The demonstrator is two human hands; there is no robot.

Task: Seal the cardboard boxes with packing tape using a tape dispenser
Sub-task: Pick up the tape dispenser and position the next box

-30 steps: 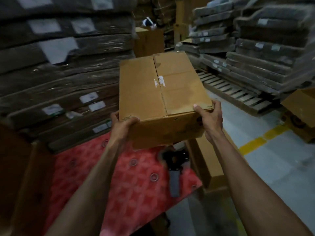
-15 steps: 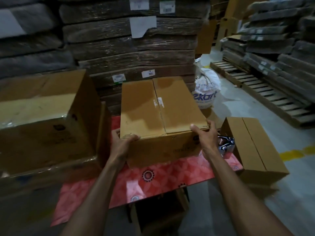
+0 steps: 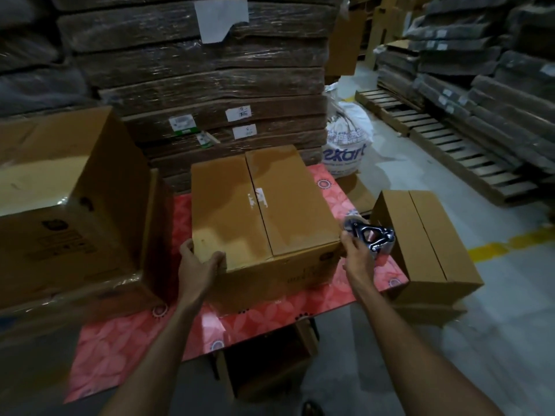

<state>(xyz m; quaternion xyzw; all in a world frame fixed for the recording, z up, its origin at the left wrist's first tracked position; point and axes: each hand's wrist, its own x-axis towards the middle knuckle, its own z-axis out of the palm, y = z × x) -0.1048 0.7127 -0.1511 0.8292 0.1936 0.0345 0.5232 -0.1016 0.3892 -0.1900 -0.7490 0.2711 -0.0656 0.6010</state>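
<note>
1. Left hand (image 3: 196,265) clasps the near-left corner of the middle box (image 3: 258,211), thumb on top.
2. Right hand (image 3: 356,253) meets the tape dispenser (image 3: 371,237); whether it grips it, I cannot tell.
3. Boxes at table level: three, namely the middle box, a larger box (image 3: 69,205) to its left and a smaller box (image 3: 426,235) to its right. Dispensers: one.
4. The middle box sits on the red table cover (image 3: 135,340), its long axis and flap seam running away from the person.
5. The dispenser lies roughly crosswise between the middle and smaller boxes.

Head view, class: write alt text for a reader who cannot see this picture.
A person's left hand grips the near corner of a closed cardboard box on a red patterned table, while the right hand reaches a tape dispenser lying beside it. A larger box stands to the left and a smaller box to the right.
</note>
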